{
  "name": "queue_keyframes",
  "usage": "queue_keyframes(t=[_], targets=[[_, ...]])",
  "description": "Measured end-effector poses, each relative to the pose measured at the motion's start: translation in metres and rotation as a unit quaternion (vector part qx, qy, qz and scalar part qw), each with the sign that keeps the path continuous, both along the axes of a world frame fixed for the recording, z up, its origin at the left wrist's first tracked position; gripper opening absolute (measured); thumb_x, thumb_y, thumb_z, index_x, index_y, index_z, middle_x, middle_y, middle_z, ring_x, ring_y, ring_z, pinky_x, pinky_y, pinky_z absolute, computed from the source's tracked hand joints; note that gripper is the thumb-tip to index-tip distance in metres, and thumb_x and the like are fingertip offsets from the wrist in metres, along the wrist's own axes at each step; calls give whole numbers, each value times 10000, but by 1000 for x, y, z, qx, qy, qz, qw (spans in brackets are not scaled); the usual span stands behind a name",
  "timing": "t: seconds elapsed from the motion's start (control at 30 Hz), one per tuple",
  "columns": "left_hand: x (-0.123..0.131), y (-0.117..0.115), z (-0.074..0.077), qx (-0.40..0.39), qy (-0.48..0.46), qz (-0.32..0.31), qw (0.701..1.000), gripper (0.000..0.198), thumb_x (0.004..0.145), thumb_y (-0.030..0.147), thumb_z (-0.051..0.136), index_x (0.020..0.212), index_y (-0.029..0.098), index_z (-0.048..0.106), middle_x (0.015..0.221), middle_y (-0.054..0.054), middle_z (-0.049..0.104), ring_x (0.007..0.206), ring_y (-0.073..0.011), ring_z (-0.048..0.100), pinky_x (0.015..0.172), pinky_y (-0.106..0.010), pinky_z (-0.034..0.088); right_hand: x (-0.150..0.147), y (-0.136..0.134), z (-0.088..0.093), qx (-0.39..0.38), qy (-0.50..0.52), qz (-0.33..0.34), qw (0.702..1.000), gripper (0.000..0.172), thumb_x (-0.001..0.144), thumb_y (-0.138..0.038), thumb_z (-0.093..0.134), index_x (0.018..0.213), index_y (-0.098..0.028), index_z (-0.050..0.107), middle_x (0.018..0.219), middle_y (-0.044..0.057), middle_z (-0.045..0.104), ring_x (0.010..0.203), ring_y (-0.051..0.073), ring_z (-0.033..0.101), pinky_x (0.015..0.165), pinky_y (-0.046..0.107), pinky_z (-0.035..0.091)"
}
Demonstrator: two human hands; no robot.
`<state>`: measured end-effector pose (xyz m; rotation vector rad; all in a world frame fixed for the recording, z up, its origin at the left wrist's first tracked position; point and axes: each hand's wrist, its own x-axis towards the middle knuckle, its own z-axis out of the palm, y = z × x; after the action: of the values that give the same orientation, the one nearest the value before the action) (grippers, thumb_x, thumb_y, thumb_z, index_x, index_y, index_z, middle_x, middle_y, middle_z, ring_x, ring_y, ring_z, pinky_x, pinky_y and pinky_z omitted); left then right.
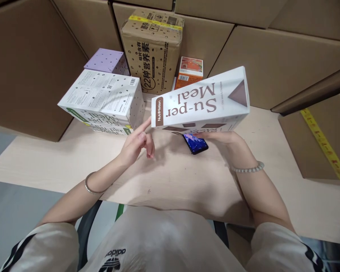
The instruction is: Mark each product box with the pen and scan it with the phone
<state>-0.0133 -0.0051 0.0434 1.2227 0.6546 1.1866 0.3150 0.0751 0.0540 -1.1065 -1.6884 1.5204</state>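
Note:
A white box [201, 100] printed "Su-per Meal" and "NutriMotion" in brown is raised above the table, upside down to me and slightly tilted. My right hand [223, 136] supports it from underneath; most of its fingers are hidden below the box. At the box's left end is my left hand [137, 145], index finger stretched out to its lower corner and the other fingers loosely bent, with nothing in them. Whether that fingertip touches the box I cannot tell. Partly under the raised box, a phone [196, 144] with a lit blue screen lies on the table.
Another white Su-per Meal box [101, 92] with green print lies at the left, a purple box [104, 60] behind it. Farther back stand a taped carton [152, 53] and an orange box [189, 71]. Large cardboard boxes [294, 68] wall the wooden table [164, 185]; a taped carton [314, 143] sits right.

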Motion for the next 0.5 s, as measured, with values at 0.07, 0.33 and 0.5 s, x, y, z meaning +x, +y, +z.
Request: queue_keyframes(t=[0.07,0.33,0.5], targets=[[0,-2,-1,29,7,-28,999,857,1072,699,623,1766,232,442,570,54,634,457,-157,654,445,-239,549,-3,-2,-1,-42,15,-23,999,889,627,-421,1050,1456,-298,754,1610,88,716,1514,416,656,1308,638,551],[-1,2,-9,29,22,-44,998,885,1115,780,424,1809,237,347,606,42,630,454,-147,627,454,-236,563,-1,2,-2,-70,-10,-51,996,739,597,-365,1041,1308,-332,841,1523,41,777,1520,420,650,1362,602,496],[0,2,-9,37,46,-26,998,888,1097,774,490,1788,222,403,599,38,618,438,-129,574,427,-216,519,2,2,1,-42,-14,-35,998,683,626,-403,1019,1284,-322,852,1512,42,784,1487,394,681,1340,586,520]])
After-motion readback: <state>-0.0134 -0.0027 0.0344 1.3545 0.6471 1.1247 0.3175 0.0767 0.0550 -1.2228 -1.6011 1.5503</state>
